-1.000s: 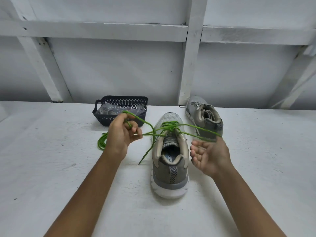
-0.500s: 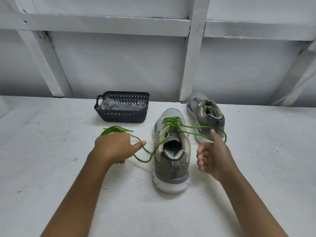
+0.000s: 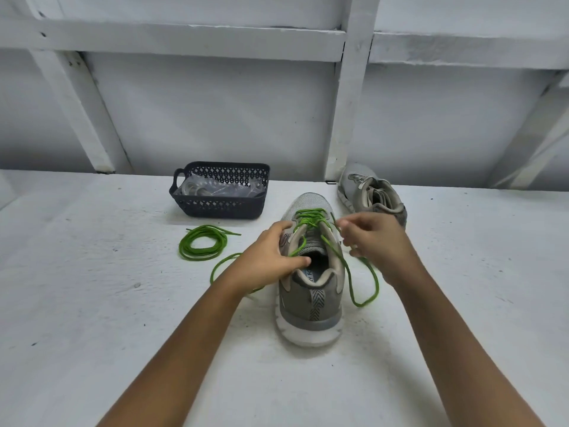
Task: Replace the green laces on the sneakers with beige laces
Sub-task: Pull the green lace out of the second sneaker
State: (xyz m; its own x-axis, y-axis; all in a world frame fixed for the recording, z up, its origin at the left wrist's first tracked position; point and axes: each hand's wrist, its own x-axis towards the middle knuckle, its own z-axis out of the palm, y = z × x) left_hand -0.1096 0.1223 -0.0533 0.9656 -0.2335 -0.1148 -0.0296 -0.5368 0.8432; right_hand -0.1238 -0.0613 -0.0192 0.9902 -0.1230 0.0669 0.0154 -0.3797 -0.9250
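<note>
On the desk [image 3: 92, 318] stands the sneaker [image 3: 308, 306], light and bendy. The left grip [image 3: 271, 260] clasps its side. The right grip [image 3: 374, 238] is at the green lace [image 3: 308, 217] (soft, floppy); pinching or not, I cannot tell. Best pinched near the holes.

sneakers: 2, near sneaker [image 3: 311, 303], far sneaker [image 3: 378, 195] | green laces: 2, coiled lace [image 3: 201, 231], threaded lace [image 3: 308, 217] | basket [image 3: 221, 208]: 1

The grey mesh sneaker [image 3: 309, 303] with a thin green lace [image 3: 308, 218] is gripped by the left hand [image 3: 268, 260]; the right hand [image 3: 375, 241] is held just beside the lace.
</note>
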